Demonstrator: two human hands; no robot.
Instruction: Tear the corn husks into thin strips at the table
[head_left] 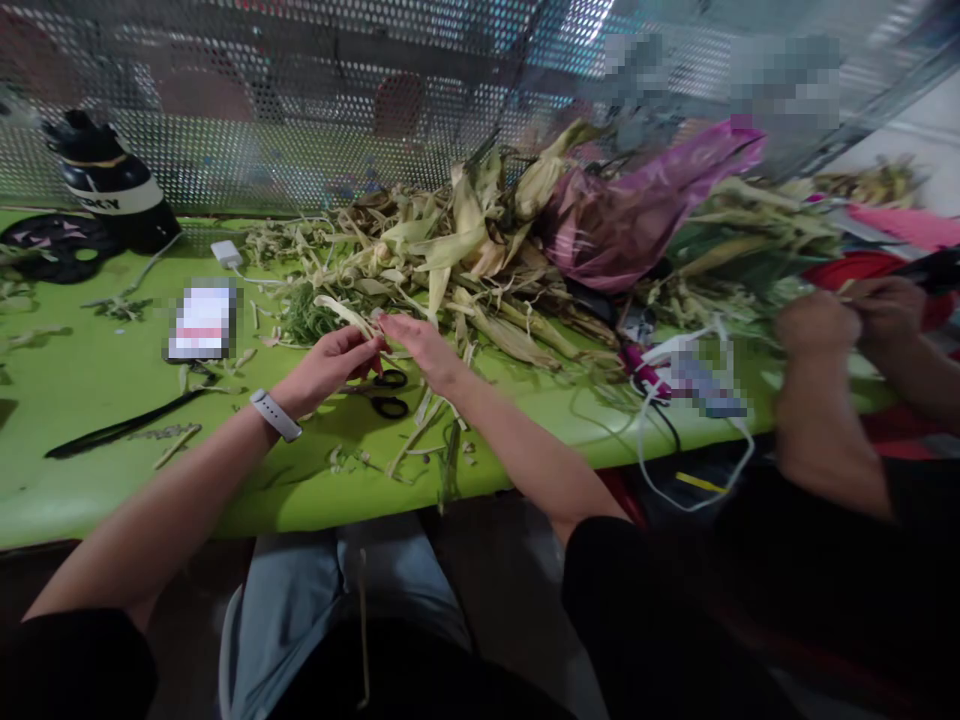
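My left hand (341, 362) is closed on a pale strip of corn husk (343, 312) that sticks out beyond its fingers. My right hand (420, 347) meets it at the fingertips, which are pressed together at the near end of the husk. Under the hands lies a pair of black-handled scissors (391, 407), its blades partly hidden by my left hand. Just behind is a tangle of green fibres (306, 316), beside a large heap of dried corn husks (450, 250). Loose husk strips (420, 432) lie in front of the scissors.
On the green table (300, 490) are a phone (201, 322), a white charger (226, 254), a black strap (124, 430), a black mask (60, 248) and a dark bottle (112, 195). A pink plastic bag (607, 225) and white cable (645, 440) are right. A co-worker's hands (817, 322) work there.
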